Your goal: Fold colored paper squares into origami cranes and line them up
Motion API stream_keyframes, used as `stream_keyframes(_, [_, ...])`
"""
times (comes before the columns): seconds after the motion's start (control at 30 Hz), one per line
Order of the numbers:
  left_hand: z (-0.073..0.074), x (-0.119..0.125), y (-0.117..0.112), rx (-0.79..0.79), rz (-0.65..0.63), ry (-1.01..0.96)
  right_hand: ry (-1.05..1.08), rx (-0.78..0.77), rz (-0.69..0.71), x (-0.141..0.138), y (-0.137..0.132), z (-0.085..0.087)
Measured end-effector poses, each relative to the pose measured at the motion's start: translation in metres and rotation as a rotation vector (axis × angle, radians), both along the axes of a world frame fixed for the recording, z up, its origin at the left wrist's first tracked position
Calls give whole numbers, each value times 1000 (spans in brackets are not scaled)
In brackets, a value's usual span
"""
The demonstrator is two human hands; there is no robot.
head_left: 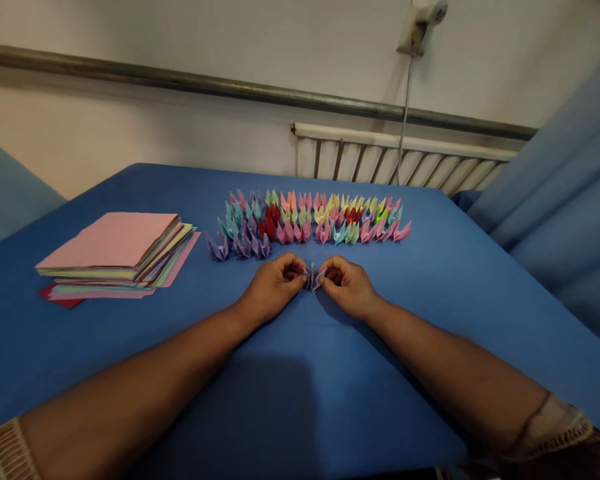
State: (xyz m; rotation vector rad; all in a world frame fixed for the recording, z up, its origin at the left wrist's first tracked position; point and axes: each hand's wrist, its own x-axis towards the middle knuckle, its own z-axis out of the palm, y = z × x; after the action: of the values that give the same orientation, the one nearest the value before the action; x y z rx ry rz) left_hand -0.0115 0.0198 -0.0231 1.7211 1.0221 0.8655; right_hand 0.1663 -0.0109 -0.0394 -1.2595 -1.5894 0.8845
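A small purple origami crane [312, 279] is held between my two hands, low over the blue-covered table [375, 413]. My left hand [275, 285] pinches its left side between thumb and fingers. On the opposite side, my right hand [347, 285] pinches the other end in the same way. Just beyond my hands stand several rows of folded paper cranes [295, 232] in pink, yellow, green, red, blue and purple. The nearest of these are purple cranes [253, 245], in front of my left hand.
To the left lies a thick stack of coloured paper sheets [110, 241], pink on top, its lower sheets fanned unevenly. Behind the table are a wall with a metal rail [205, 81], a white radiator-like rack [405, 143] and a hanging cord [406, 100]. A blue curtain [565, 153] borders the right side.
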Motion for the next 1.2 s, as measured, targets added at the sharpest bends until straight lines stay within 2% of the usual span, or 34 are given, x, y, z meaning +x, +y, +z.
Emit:
stream_keyframes(0.17, [-2, -2, 0, 13, -34, 50, -126, 51, 11, 1, -1, 2])
stream_keyframes(0.37, [-2, -4, 2, 63, 55, 124, -187, -2, -87, 3, 2, 2])
stream_keyframes(0.53, [2, -4, 1, 52, 101, 160, -178, -7, -107, 5, 3, -1])
stream_keyframes(0.73, [4, -2, -2, 39, 36, 111, -245, 53, -44, 4, 1, 0])
stream_keyframes(0.93, [3, -2, -6, 73, -90, 110, -300, 135, 36, 3, -1, 4])
stream_keyframes(1.2, [7, -2, -6, 136, -2, 205, -348, 86, -22, 3, -1, 5])
